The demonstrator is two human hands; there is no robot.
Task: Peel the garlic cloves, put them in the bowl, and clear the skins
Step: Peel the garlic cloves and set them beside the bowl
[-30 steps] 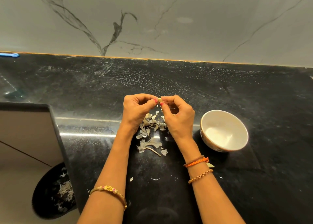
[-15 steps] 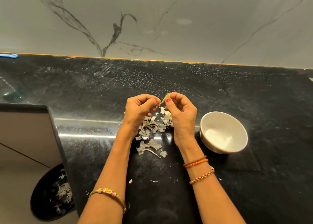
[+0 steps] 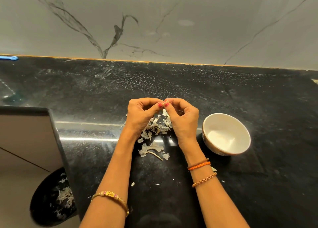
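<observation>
We have the garlic clove (image 3: 165, 104) pinched between both thumbs and forefingers, our left hand (image 3: 142, 115) and right hand (image 3: 183, 120) meeting fingertip to fingertip above the pile of skins (image 3: 155, 131) on the counter (image 3: 223, 93). So little of the clove shows that we cannot tell how much skin remains. The bowl (image 3: 240, 124), just right of our right hand, looks empty. The clove could slip from our nails and drop into the skins below, or roll off; loose flakes may drift into the bowl.
</observation>
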